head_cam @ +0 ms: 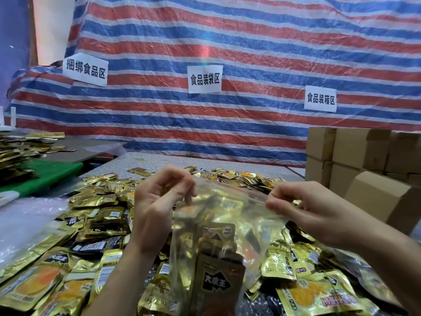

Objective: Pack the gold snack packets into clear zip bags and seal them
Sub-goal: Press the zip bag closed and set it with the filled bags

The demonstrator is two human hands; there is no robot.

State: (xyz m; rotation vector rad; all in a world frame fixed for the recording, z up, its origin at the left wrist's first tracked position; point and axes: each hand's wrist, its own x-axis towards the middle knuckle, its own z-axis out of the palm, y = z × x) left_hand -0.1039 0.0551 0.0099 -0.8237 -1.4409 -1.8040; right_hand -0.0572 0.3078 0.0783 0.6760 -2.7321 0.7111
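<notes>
Pinching both ends of the clear plastic zip bag [218, 226], left hand [157, 208] and right hand [305, 208] clamp its top strip taut, likely for sealing. Packed gold foil snack packets [216, 265] hang inside, above the heaped grey worktop [159, 159].

Striped red-blue tarp [227, 42] backdrop, three paper signs [204, 79], stacked cardboard boxes [355, 151] right

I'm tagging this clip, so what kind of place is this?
Likely a makeshift food-packing workshop: paper zone signs on a striped tarp, heaped gold snack packets, stacked cardboard boxes.
</notes>
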